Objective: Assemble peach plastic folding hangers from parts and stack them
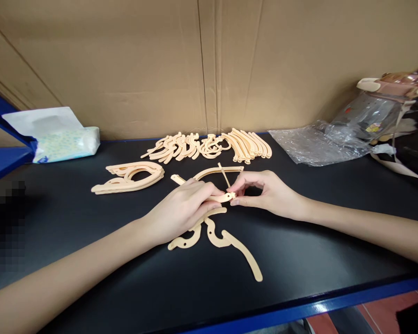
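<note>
My left hand (pixel 191 204) is closed around a beige curved plastic hanger piece (pixel 224 198), which looks like part of a folding hanger. At that piece's right end, the thumb and fingers of my right hand (pixel 257 188) pinch a small beige part with a thin stick-like piece (pixel 224 175) rising beside it. Just behind the hands lies a long curved arm (pixel 219 170), partly covered by my left hand. In front of them, hook-shaped pieces (pixel 216 234) rest on the table, joined or overlapping with a curved arm (pixel 247 257).
Folded beige hangers (pixel 135 185) are stacked to the left. Along the back sit piles of hook pieces (pixel 181 147) and curved arms (pixel 251 146). A tissue pack (pixel 68 141) stands back left; a clear plastic bag (pixel 313 144) and a drink bottle (pixel 376 109) are back right.
</note>
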`<move>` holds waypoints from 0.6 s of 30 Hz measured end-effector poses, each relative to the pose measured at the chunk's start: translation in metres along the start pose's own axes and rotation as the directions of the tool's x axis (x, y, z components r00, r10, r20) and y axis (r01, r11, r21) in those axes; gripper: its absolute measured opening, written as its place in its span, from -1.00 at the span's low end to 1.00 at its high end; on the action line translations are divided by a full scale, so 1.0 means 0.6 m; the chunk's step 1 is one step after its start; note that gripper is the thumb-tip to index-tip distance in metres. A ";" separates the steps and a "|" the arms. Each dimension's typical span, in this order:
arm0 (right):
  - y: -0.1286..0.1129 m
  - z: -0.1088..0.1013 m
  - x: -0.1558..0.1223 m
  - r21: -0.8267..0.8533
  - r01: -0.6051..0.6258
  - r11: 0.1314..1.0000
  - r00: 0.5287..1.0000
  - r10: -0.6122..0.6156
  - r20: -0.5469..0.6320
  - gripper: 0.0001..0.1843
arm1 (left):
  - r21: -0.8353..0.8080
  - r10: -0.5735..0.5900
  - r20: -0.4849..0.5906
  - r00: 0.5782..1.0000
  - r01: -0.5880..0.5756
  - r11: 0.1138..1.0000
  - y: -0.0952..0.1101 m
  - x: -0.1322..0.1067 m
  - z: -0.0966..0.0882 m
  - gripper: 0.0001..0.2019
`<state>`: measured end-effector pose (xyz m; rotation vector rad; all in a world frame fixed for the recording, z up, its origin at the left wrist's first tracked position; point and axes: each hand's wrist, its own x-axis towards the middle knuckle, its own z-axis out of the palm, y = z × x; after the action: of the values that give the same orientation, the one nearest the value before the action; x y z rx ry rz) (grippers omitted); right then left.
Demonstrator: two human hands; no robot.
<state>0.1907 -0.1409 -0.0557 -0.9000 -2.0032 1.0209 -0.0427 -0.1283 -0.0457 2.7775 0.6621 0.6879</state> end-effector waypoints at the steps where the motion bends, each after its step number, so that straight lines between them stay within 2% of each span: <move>1: 0.001 0.000 0.000 -0.004 -0.007 1.000 1.000 0.007 -0.001 -0.82 | -0.002 0.001 0.006 1.000 -0.001 1.000 0.000 0.000 0.000 -0.87; 5: 0.000 0.001 0.000 -0.070 -0.010 0.998 1.000 0.008 -0.022 -0.84 | 0.027 0.015 0.009 1.000 -0.015 1.000 -0.003 0.000 0.002 -0.85; 8: -0.005 0.004 -0.002 -0.190 0.052 0.980 0.998 -0.060 -0.036 -0.89 | 0.057 0.040 -0.022 0.999 -0.039 0.998 -0.006 -0.001 0.006 -0.86; 11: -0.008 0.008 -0.006 -0.342 0.159 0.926 0.983 -0.180 -0.032 -0.94 | 0.108 0.092 -0.062 0.994 -0.085 0.990 -0.009 -0.004 0.009 -0.86; 14: -0.009 0.010 -0.010 -0.463 0.249 0.851 0.957 -0.290 -0.019 -0.91 | 0.180 0.161 -0.090 0.983 -0.143 0.973 -0.008 -0.004 0.010 -0.84; 18: -0.008 0.012 -0.012 -0.538 0.273 0.798 0.943 -0.333 -0.015 -0.86 | 0.242 0.205 -0.094 0.974 -0.178 0.954 -0.003 -0.004 0.010 -0.82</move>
<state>0.1871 -0.1515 -0.0565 -0.8407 -2.2812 0.2218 -0.0422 -0.1281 -0.0526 3.0673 0.5277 0.8703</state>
